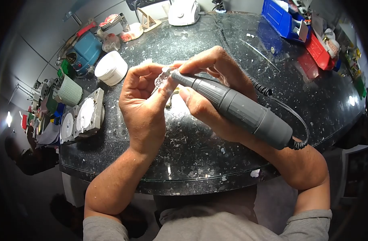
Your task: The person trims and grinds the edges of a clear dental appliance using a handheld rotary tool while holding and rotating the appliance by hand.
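A small clear, whitish piece (160, 80) is pinched between the thumb and fingers of my left hand (146, 90). My right hand (216, 76) is closed round the front part of a dark grey rotary handpiece (240, 106), whose nose points up and left at the piece. The tool's tip is hidden by my fingers, so contact cannot be made out. Both hands meet above the middle of the speckled black table (192, 150). From the handpiece's rear end a coiled black cable (261, 87) curves back across the table.
A white tub (111, 68), a ribbed light cup (70, 91) and a metal flask with white plaster (87, 113) stand at the left. At the back is a white device (184, 13). Blue bins (281, 18), a red bin (319, 51) and a thin metal tool (259, 54) are at the right.
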Available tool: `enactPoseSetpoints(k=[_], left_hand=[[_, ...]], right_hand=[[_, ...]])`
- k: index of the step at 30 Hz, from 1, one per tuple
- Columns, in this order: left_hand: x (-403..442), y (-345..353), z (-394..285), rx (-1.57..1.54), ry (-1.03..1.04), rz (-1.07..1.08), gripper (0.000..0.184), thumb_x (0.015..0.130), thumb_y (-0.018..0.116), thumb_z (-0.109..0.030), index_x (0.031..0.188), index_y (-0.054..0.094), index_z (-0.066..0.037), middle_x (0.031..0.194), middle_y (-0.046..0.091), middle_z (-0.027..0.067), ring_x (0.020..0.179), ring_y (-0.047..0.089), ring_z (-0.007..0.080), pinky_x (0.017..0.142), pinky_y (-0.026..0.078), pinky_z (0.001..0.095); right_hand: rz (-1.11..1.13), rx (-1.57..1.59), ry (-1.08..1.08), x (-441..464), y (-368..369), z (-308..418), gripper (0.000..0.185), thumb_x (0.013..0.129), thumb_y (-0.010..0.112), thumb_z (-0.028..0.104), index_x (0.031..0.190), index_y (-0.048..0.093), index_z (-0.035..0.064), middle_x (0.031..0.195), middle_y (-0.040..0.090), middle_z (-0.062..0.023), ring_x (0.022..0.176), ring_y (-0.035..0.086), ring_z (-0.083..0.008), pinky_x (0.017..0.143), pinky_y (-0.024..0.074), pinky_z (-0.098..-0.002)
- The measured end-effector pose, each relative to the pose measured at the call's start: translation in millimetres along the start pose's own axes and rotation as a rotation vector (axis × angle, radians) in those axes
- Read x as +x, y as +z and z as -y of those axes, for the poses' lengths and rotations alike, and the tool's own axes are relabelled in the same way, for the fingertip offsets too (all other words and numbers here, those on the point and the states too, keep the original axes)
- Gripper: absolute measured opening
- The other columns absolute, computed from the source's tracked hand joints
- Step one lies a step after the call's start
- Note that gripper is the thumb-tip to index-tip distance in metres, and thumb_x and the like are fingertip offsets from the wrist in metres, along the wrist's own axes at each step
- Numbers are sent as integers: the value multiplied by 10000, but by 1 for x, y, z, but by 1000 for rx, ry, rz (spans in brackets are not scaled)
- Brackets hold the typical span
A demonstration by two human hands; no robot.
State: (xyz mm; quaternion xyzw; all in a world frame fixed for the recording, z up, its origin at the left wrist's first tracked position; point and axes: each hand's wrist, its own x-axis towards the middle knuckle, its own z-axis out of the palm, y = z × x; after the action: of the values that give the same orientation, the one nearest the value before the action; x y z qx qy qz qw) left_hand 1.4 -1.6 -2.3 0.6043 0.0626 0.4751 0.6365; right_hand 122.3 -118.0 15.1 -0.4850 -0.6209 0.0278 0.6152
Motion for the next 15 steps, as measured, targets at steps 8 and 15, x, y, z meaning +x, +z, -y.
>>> enactPoseSetpoints(k=[8,15], left_hand=[[0,1,-3,45,-9,-4,233,886,718,23,1080,602,-30,1001,691,64,899,654,87,726,509,192],[0,0,-1,16,-6,18,221,896,686,31,1091,597,-23,1037,693,85,922,651,97,775,505,211]], right_hand=[[-113,75,-16,1,6,-5,252,823,715,133,1022,603,26,956,637,-74,935,689,-166,820,567,-296],[-31,88,-1,1,4,-1,280,817,666,45,1088,601,10,1083,640,-134,1091,631,-199,955,514,-354]])
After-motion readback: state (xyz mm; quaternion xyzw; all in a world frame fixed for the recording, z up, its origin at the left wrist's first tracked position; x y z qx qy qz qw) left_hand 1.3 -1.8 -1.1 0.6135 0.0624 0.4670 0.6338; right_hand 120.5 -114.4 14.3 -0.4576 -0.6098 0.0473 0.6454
